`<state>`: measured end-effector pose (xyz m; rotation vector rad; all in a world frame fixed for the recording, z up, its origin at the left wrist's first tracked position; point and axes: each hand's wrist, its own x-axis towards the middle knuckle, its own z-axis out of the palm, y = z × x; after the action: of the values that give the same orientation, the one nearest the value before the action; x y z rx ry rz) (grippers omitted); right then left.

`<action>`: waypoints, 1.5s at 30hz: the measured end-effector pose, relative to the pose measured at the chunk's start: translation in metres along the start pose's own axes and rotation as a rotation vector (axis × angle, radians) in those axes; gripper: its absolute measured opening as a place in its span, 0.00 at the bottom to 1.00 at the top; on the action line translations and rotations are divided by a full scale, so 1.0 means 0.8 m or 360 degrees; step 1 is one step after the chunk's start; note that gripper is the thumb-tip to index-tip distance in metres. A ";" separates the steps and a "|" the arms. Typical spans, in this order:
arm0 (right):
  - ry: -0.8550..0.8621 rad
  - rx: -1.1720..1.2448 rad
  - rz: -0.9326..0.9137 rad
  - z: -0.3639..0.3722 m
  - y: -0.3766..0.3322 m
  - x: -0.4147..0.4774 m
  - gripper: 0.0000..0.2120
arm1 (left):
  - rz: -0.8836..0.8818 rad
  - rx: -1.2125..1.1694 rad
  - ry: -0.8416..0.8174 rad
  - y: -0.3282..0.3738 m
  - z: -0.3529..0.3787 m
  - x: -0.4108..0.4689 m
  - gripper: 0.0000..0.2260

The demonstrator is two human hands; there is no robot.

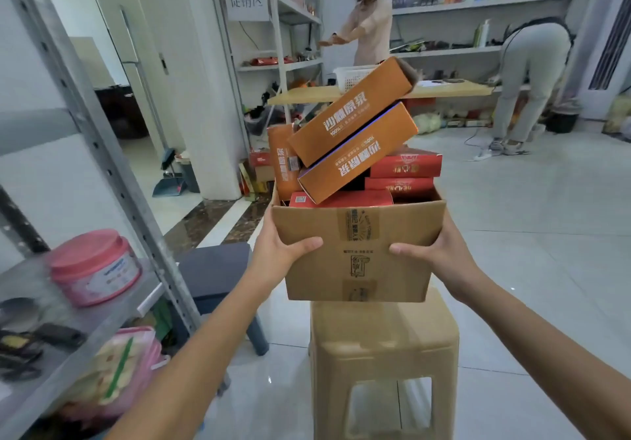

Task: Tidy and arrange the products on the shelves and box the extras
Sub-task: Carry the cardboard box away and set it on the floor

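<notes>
Head cam: L hand (273, 251) & R hand (440, 251) grip carton (358, 262) by left/right walls, equally near, carton dead ahead just over stool (382, 337), orange boxes (351, 121) tilted on top.

Both arms outstretched, left hand (278, 250) and right hand (438, 251) gripping opposite sides of the cardboard box (403, 227), thumbs on its near face

At frame centre the carton (358, 255) sits just above the stool (382, 354), product boxes (355, 139) piled in it — the shelf rack (136, 299) stands lower left, a jar (92, 265) on it.
</notes>
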<state>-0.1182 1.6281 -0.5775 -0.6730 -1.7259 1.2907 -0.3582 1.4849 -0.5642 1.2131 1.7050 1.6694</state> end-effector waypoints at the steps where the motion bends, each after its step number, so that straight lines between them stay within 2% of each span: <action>1: -0.0032 0.0009 0.0036 0.010 -0.017 -0.004 0.43 | -0.0048 0.0030 0.0017 0.020 -0.014 -0.011 0.37; 4: -0.0124 0.0042 0.0162 0.041 -0.078 -0.025 0.43 | -0.0207 0.0120 0.0115 0.088 -0.053 -0.051 0.43; 7: -0.0232 0.0088 0.0252 0.066 -0.141 -0.049 0.48 | -0.0356 0.0133 0.0200 0.155 -0.089 -0.103 0.40; 12: -0.0446 0.0163 0.0245 0.088 -0.220 -0.089 0.54 | -0.0494 0.0128 0.0383 0.238 -0.129 -0.193 0.44; 15: -0.0588 0.0192 0.0178 0.091 -0.244 -0.119 0.54 | -0.0446 0.0184 0.0545 0.273 -0.127 -0.257 0.42; 19: -0.0829 0.0194 0.0093 0.093 -0.264 -0.167 0.54 | -0.0422 0.0209 0.0852 0.296 -0.114 -0.357 0.46; 25: -0.1081 0.0258 0.0022 0.111 -0.268 -0.270 0.56 | -0.0509 0.0221 0.1162 0.310 -0.089 -0.518 0.49; 30: -0.1295 0.0390 0.0016 0.151 -0.229 -0.376 0.52 | -0.0495 0.0319 0.1396 0.273 -0.088 -0.645 0.49; 35: -0.1518 0.0452 -0.0008 0.192 -0.151 -0.492 0.42 | -0.0388 0.0351 0.1589 0.187 -0.063 -0.780 0.51; 40: -0.1643 0.0484 -0.0090 0.248 -0.041 -0.594 0.41 | -0.0388 0.0381 0.1735 0.070 -0.057 -0.891 0.44; 43: -0.1733 0.0532 -0.0114 0.285 0.023 -0.638 0.40 | -0.0361 0.0405 0.1805 0.005 -0.059 -0.940 0.50; 45: -0.1799 0.0539 -0.0137 0.306 0.054 -0.661 0.44 | -0.0336 0.0408 0.1871 -0.033 -0.056 -0.967 0.52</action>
<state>-0.0751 1.0927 -0.8079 0.4506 -2.2216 2.0254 -0.0114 0.8250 -0.7759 -0.0258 2.6100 2.2339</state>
